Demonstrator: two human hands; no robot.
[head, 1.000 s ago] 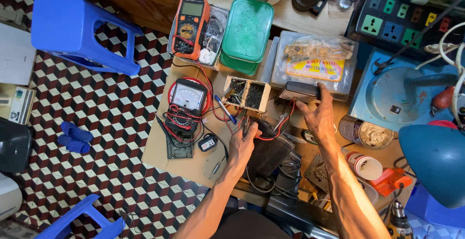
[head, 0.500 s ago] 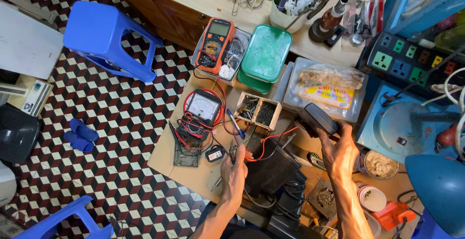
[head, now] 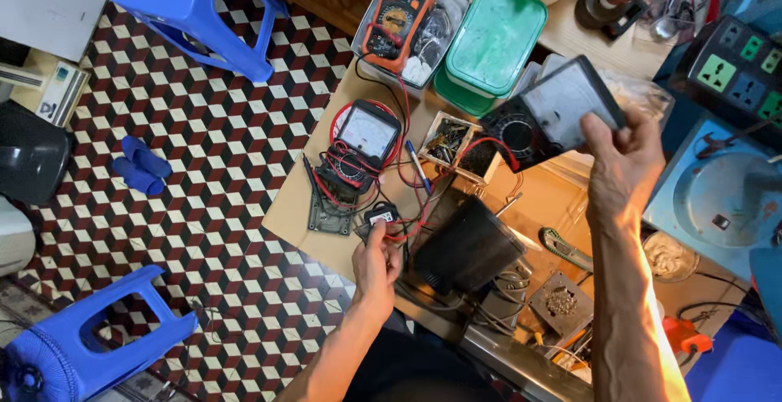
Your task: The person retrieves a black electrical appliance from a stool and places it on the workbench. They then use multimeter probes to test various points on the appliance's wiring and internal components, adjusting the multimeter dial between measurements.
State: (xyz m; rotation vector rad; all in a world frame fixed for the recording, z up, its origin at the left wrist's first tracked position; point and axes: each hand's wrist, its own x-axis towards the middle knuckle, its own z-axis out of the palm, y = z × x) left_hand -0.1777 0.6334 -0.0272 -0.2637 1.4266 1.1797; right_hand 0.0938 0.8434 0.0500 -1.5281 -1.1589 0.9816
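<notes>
Analog multimeter (head: 554,113) gripped in raised right hand (head: 623,162), left hand (head: 376,263) touching small black part (head: 380,215)

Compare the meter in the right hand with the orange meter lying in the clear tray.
The black analog meter is held tilted above the bench by the right hand; the orange digital meter lies flat in its clear tray, untouched. The black analog meter has a wide pale dial face, while the orange digital meter has a small grey screen. The black one's case is dark; the orange one wears a bright sleeve. Both have a round selector knob.
</notes>
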